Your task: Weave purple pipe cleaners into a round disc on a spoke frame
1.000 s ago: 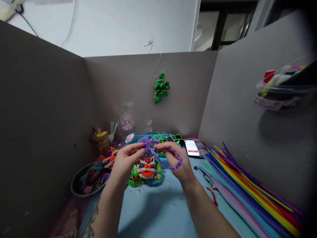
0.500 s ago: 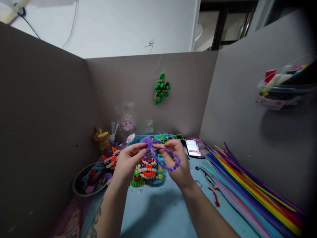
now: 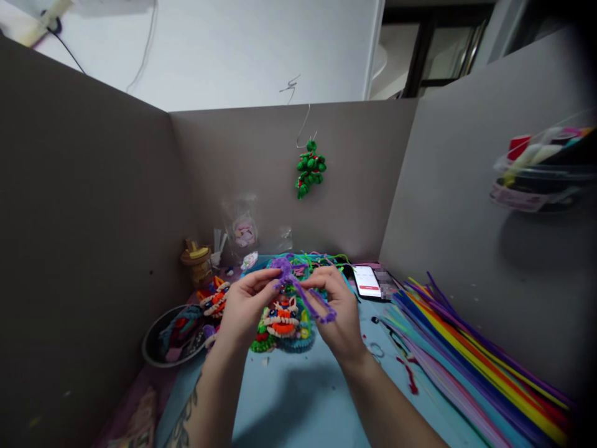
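Observation:
Between my hands is a purple fuzzy piece, a rounded bunch at its left end and a long loop hanging down to the right. My left hand pinches the bunched end between thumb and fingertips. On the other side, my right hand has its fingers closed on the strands near the middle, and the loop lies across its palm side. Just below and behind the piece sits an orange and cream fuzzy face figure, with green and yellow fuzzy parts beside it on the blue mat.
Colourful fuzzy stems lie along the right. A phone rests at the back right. At the left stand a bowl of pieces and a wooden container. A green ornament hangs on the back panel.
The purple loop looks narrower and has shifted in my right hand, whose fingers sit closer over the strands. The whole view has moved slightly, so the surroundings appear further right.

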`<state>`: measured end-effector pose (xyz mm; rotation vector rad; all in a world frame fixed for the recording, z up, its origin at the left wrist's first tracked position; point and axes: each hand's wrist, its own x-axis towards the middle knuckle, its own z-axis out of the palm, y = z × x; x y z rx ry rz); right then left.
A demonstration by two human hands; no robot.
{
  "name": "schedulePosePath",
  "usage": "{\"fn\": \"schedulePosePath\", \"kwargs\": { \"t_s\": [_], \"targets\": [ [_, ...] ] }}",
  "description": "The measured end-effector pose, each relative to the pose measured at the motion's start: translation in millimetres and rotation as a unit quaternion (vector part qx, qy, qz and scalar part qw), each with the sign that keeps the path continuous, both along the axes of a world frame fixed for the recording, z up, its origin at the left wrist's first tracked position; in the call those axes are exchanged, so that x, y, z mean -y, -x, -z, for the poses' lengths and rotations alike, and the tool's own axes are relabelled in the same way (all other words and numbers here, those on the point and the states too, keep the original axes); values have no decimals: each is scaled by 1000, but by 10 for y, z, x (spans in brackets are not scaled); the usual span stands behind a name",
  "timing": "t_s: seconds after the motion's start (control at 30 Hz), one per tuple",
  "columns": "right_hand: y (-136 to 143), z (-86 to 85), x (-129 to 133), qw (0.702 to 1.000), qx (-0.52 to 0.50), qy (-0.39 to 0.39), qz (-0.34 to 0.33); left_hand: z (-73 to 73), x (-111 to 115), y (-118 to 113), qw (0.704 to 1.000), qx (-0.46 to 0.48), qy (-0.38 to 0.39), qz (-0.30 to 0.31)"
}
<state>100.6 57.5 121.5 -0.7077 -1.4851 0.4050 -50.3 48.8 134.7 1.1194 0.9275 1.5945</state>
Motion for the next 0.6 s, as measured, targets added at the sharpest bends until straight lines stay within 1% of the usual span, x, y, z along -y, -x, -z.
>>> {"fn": "schedulePosePath", "kwargs": {
  "t_s": [0.1, 0.17, 0.37, 0.6],
  "targets": [
    [-13, -1, -5, 999, -27, 23, -9, -1, 4, -3, 1000, 0, 1, 10],
    [-23, -13, 2, 999, -24, 25, -12, 1, 2, -2, 1000, -2, 2, 13],
    [-12, -40, 40, 999, 39, -36, -4, 62, -39, -5, 1000, -24, -8, 9],
    [36, 20, 3, 999, 29, -3, 24, 112, -55, -17, 999, -30, -16, 18]
  ]
}}
